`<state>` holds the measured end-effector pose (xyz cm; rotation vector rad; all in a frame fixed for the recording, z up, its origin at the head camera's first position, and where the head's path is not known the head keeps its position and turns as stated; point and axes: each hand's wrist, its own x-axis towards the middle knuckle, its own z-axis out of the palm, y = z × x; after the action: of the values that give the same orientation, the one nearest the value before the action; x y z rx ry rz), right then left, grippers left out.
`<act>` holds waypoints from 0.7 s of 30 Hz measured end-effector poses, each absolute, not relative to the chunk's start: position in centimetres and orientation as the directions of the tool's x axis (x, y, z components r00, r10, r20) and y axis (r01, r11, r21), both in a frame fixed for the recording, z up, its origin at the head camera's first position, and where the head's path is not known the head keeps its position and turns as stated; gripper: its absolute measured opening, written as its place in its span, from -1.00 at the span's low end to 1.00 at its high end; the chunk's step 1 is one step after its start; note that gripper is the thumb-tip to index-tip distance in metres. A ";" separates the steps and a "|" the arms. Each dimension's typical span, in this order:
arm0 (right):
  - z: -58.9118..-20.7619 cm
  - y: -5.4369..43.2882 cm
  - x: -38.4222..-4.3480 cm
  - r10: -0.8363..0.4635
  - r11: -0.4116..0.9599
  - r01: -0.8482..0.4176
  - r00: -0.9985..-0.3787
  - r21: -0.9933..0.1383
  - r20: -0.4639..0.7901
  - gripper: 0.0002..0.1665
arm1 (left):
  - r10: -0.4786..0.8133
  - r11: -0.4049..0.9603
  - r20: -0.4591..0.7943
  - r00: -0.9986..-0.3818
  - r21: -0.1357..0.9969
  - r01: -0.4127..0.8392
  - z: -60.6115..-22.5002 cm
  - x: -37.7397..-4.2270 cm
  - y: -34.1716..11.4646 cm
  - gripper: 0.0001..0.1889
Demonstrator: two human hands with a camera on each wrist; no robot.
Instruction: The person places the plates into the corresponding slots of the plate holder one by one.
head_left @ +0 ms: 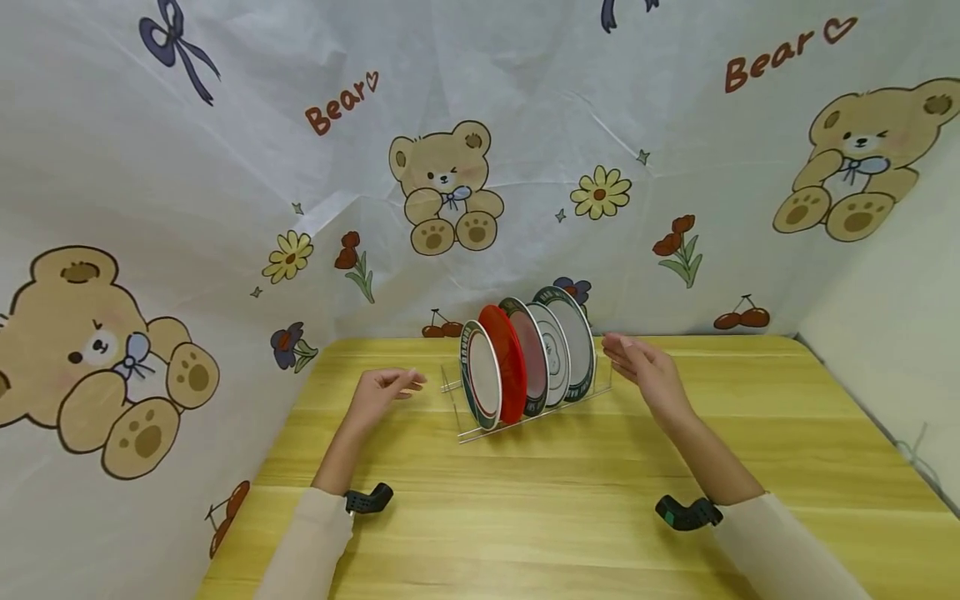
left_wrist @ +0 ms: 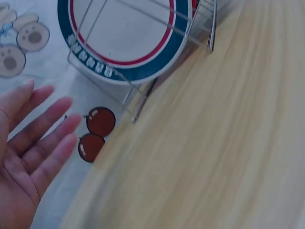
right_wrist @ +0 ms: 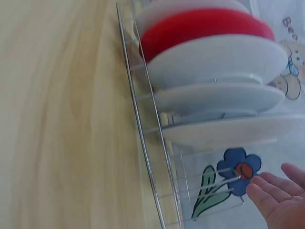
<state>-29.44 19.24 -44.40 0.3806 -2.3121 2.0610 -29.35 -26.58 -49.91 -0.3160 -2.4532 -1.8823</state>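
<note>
A wire dish rack (head_left: 491, 432) stands on the table and holds several plates on edge. Nearest its left end is a white plate with a teal rim (head_left: 481, 375); beside it leans a red plate (head_left: 512, 367). More white plates with dark green rims follow, the last (head_left: 577, 346) toward the right end. Left of the rack, apart from it, my left hand (head_left: 378, 396) has relaxed fingers and holds nothing; its palm shows in the left wrist view. Just past the rack's right end is my right hand (head_left: 648, 371), fingers extended and holding nothing.
The yellow wood-grain table (head_left: 525, 517) reaches back to a white sheet (head_left: 525, 67) printed with bears and flowers, which hangs right behind the rack. A pale wall (head_left: 885, 333) borders the right side, with a thin cable (head_left: 918, 458) low beside the table.
</note>
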 end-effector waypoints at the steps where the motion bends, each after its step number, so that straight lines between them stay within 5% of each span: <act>1: -44.3 19.1 -29.0 -0.172 0.080 -0.195 -0.969 -0.978 0.179 -0.25 | 0.113 0.201 0.153 -0.982 0.964 0.173 -50.2 -29.6 -26.9 -0.63; 5: -44.2 18.5 -27.8 -0.197 0.047 -0.194 -0.964 -0.980 0.182 -0.28 | 0.118 0.105 0.167 -0.979 0.978 0.180 -51.8 -30.5 -27.2 -0.58; 13: -44.7 17.1 -26.6 -0.190 0.053 -0.148 -0.972 -0.988 0.136 -0.32 | 0.275 0.124 0.170 -0.946 0.970 0.210 -52.6 -31.1 -25.4 -0.58; 21: -45.2 16.7 -26.8 -0.149 0.079 -0.144 -0.980 -0.986 0.131 -0.38 | 0.293 0.155 0.168 -0.941 0.963 0.220 -52.7 -30.6 -24.5 -0.56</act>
<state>-26.79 16.66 -45.21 0.3136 -2.3101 2.1120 -30.64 -24.55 -52.71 -0.5409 -2.4314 -2.0087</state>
